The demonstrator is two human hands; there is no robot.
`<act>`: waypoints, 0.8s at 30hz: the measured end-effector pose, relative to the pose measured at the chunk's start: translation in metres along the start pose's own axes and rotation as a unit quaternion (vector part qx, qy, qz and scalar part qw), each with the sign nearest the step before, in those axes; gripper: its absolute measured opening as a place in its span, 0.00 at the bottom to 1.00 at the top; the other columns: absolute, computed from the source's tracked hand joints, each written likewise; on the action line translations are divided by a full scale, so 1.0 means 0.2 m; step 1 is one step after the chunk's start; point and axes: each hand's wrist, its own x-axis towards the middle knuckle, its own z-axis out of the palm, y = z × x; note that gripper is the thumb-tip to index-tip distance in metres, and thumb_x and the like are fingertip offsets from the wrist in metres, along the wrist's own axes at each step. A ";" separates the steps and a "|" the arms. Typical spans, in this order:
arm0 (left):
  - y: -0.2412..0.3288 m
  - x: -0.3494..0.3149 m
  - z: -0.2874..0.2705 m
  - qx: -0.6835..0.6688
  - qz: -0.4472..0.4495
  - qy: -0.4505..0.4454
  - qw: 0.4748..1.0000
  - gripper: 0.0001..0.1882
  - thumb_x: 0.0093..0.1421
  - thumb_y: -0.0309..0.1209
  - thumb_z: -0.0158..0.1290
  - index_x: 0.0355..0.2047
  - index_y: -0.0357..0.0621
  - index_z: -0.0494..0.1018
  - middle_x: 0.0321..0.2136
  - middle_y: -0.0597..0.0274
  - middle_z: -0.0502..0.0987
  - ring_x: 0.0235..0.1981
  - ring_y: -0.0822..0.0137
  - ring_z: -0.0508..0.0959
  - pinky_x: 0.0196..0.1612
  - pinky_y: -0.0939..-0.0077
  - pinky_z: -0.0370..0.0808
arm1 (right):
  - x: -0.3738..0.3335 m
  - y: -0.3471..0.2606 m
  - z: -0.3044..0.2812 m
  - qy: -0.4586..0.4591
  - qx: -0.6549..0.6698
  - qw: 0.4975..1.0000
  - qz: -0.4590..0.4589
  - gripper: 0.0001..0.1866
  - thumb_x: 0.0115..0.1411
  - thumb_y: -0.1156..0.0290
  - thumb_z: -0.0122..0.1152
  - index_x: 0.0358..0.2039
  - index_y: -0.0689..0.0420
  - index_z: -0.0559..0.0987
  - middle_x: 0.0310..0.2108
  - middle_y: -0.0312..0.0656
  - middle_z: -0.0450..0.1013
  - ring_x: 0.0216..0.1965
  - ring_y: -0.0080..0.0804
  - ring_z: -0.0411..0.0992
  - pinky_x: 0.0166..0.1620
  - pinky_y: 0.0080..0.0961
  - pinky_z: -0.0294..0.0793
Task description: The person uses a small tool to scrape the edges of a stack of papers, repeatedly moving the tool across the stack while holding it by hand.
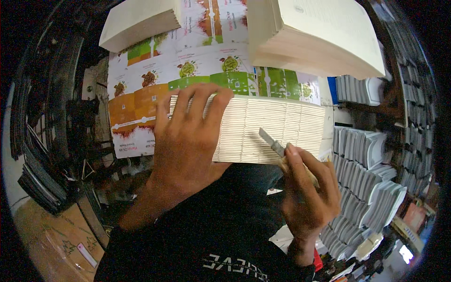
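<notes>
A stack of cream sewn book sections (263, 110) lies with its ridged spine side facing up, lines of stitching crossing the folds. My left hand (190, 134) is closed around its left end, fingers curled over the far edge; the thumb is hidden. In my right hand (312, 190) is a utility knife (272, 143), held with fingers wrapped round its handle. The blade is out and points up and left over the middle of the spine. Whether its tip touches the paper, I cannot tell.
Printed sheets (197, 63) with green and orange panels cover the table. A tall paper stack (324, 35) stands at the far right, another stack (141, 23) at the far left. Piles of folded sections (361, 150) line the right side. A brown carton (51, 237) sits lower left.
</notes>
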 end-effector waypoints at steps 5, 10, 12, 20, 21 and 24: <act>-0.01 0.01 0.00 0.002 -0.005 0.000 1.000 0.45 0.44 0.37 0.74 0.61 0.41 0.69 0.56 0.52 0.73 0.62 0.49 0.72 0.67 0.43 0.63 | 0.00 -0.02 -0.04 -0.051 -0.015 0.999 0.003 0.24 0.53 0.81 0.78 0.51 0.51 0.89 0.42 0.42 0.85 0.37 0.38 0.81 0.40 0.31 0.79; -0.01 0.01 0.00 -0.004 -0.004 0.004 1.000 0.44 0.44 0.37 0.73 0.62 0.41 0.69 0.57 0.52 0.73 0.62 0.48 0.72 0.67 0.43 0.63 | 0.00 -0.01 -0.05 -0.060 -0.012 0.998 0.005 0.25 0.53 0.82 0.77 0.52 0.51 0.89 0.43 0.41 0.85 0.36 0.37 0.81 0.38 0.30 0.78; -0.01 0.01 0.01 -0.004 -0.004 0.003 1.000 0.44 0.45 0.37 0.73 0.62 0.41 0.69 0.57 0.52 0.73 0.62 0.48 0.72 0.67 0.43 0.63 | 0.00 0.00 -0.04 -0.064 -0.012 0.998 0.004 0.25 0.53 0.82 0.77 0.53 0.50 0.89 0.43 0.41 0.85 0.36 0.37 0.81 0.38 0.30 0.78; 0.00 0.01 -0.01 0.007 -0.002 -0.004 1.000 0.42 0.45 0.38 0.73 0.61 0.42 0.70 0.56 0.52 0.74 0.62 0.49 0.72 0.66 0.44 0.64 | -0.03 -0.01 0.02 -0.022 -0.013 1.000 -0.004 0.25 0.55 0.83 0.76 0.54 0.51 0.88 0.43 0.42 0.85 0.37 0.37 0.81 0.37 0.31 0.78; 0.01 0.01 -0.01 0.008 0.000 -0.003 1.000 0.42 0.45 0.38 0.73 0.61 0.42 0.70 0.56 0.52 0.74 0.62 0.49 0.72 0.66 0.44 0.64 | -0.02 -0.01 0.04 -0.020 -0.013 1.000 -0.003 0.25 0.55 0.83 0.76 0.54 0.51 0.88 0.43 0.42 0.85 0.37 0.37 0.81 0.37 0.31 0.78; 0.01 -0.02 -0.01 -0.001 -0.019 -0.024 1.000 0.42 0.44 0.37 0.73 0.60 0.43 0.71 0.56 0.53 0.74 0.62 0.50 0.73 0.66 0.44 0.63 | 0.01 0.01 0.08 0.014 -0.021 0.998 -0.064 0.29 0.50 0.82 0.70 0.56 0.54 0.87 0.47 0.41 0.84 0.31 0.32 0.77 0.31 0.28 0.77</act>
